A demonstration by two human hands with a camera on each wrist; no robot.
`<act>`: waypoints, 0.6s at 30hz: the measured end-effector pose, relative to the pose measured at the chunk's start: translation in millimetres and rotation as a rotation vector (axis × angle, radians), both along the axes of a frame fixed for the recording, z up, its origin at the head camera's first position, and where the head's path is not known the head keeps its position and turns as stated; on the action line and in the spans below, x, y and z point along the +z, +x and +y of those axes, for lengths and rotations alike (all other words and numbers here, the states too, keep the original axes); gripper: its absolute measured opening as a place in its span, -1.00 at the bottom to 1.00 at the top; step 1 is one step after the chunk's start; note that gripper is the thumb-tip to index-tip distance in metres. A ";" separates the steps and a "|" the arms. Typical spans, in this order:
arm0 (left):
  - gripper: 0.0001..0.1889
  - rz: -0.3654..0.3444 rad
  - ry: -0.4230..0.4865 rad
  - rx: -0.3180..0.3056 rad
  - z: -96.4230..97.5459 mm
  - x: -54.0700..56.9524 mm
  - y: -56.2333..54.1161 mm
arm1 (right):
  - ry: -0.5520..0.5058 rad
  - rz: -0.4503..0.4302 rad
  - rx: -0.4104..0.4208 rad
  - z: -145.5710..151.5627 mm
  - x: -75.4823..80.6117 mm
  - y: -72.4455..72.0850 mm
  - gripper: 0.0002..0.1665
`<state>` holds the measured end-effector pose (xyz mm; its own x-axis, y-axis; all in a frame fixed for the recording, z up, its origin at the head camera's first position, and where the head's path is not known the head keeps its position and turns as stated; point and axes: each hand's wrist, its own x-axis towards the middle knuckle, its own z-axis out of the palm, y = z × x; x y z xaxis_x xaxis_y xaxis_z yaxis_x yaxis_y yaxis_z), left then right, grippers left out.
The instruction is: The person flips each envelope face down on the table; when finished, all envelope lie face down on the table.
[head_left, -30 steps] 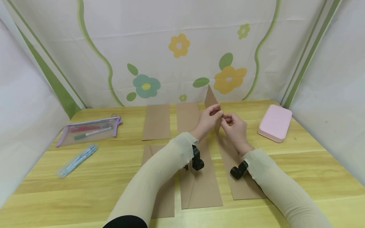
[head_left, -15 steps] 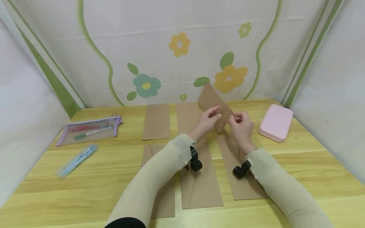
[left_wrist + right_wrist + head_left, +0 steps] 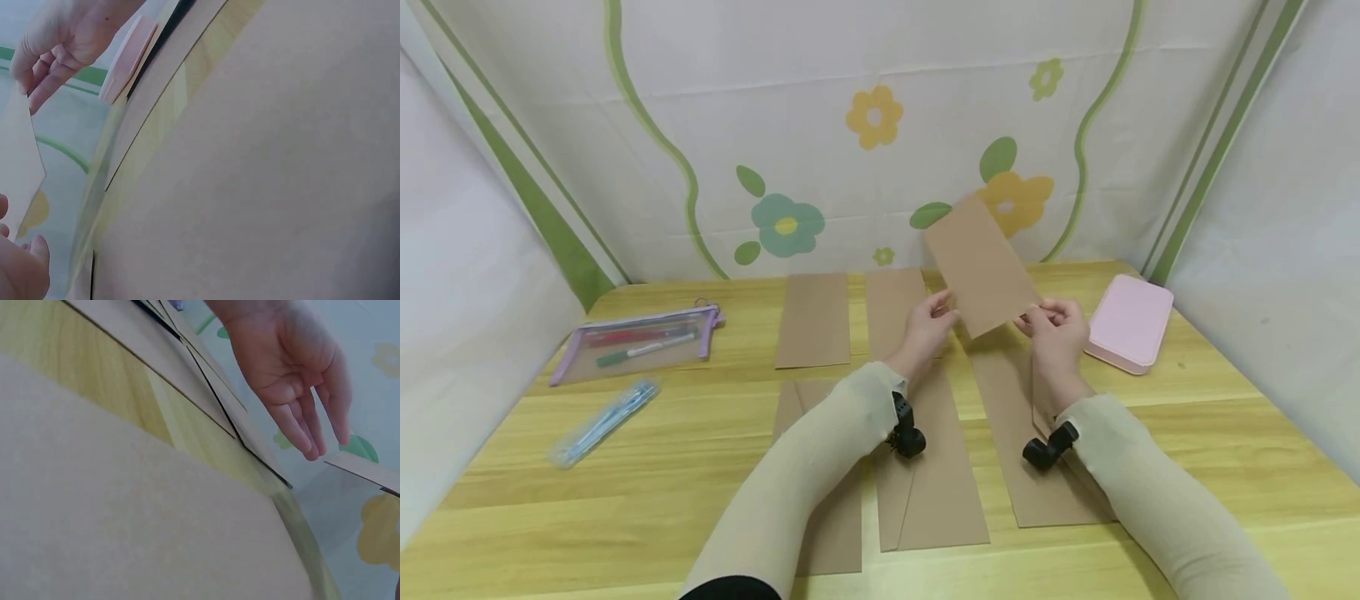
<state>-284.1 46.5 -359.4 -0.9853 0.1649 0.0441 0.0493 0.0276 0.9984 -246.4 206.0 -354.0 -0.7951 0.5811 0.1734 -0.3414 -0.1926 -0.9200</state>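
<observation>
The right grip, a bare hand, pinches the lower right corner of a brown card, which is held tilted above the table, up and left from that grip. The left grip has loose, parted fingers at the card's opposite edge; whether they touch it is hard to tell. A brown envelope lies below the right grip, and a pink box sits just to its right.
</observation>
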 end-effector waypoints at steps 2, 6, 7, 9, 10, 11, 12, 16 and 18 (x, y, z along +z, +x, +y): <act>-0.54 -0.021 0.012 -0.007 1.2 -1.9 0.0 | -0.054 -0.013 0.000 0.0 0.9 1.8 -0.76; -0.50 -0.050 0.051 -0.022 5.3 -3.6 1.7 | -0.136 -0.016 0.015 -1.8 0.4 4.2 -0.76; -0.49 -0.056 0.063 -0.023 6.1 -3.9 2.0 | -0.152 -0.015 0.022 -1.9 -0.6 4.0 -0.77; -0.47 -0.058 0.081 -0.029 7.1 -3.7 3.1 | -0.170 -0.018 0.029 -1.9 -1.8 3.8 -0.76; -0.46 -0.060 0.088 -0.031 7.2 -3.4 3.8 | -0.183 -0.021 0.032 -1.7 -2.4 3.7 -0.76; -0.45 -0.064 0.099 -0.033 7.3 -3.6 4.2 | -0.189 -0.023 0.031 -1.4 -3.0 3.7 -0.76; -0.43 -0.067 0.104 -0.032 7.5 -3.5 4.8 | -0.192 -0.027 0.033 -0.9 -3.9 3.9 -0.75; -0.36 -0.072 0.097 -0.020 8.9 -4.0 5.5 | -0.169 -0.042 0.049 -0.1 -7.2 6.1 -0.71; -0.32 -0.065 0.079 -0.010 9.0 -4.2 4.7 | -0.128 -0.062 0.076 0.3 -8.9 7.3 -0.67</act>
<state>-279.4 55.5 -363.5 -0.9849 0.1731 -0.0067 -0.0158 -0.0513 0.9986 -239.1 206.3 -362.8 -0.8444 0.5333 0.0511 -0.2647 -0.3324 -0.9052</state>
